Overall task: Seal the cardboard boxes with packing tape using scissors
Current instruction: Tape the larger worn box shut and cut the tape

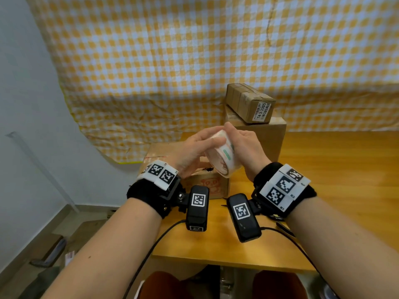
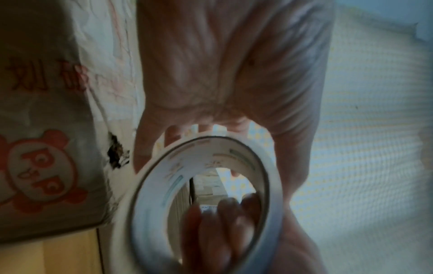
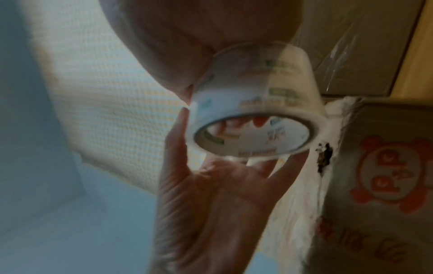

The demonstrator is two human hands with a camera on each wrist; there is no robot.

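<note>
Both hands held the roll of packing tape [image 1: 221, 156] in the air, just above the near cardboard box [image 1: 207, 186] that stood on the wooden table [image 1: 216, 244]. The left hand [image 1: 195, 151] lay along one side of the roll, its fingers fairly straight and spread over the outer wrap, with the thumb on the edge. The right hand [image 1: 248, 147] was curled round the other side, and in the left wrist view its fingertips [image 2: 225, 218] showed through the hole of the core.

The roll was white or clear tape on a pale core that carried small green bars and faint printing, too blurred to read. No loose end of tape could be made out.

The box below the roll bore a red-orange cartoon bear face with "PP" inside it, and red Chinese characters beside that, unclear in both wrist views. Its upper edge was crumpled under old tape and had a dark torn hole.

Behind the roll stood a taller plain cardboard box [image 1: 269, 137], and on top of that lay a small taped carton [image 1: 248, 100] whose white end label read "74-3-3305", with smaller print that was illegible. A yellow-and-white checked cloth [image 1: 172, 61] hung behind the roll and the boxes.
</note>
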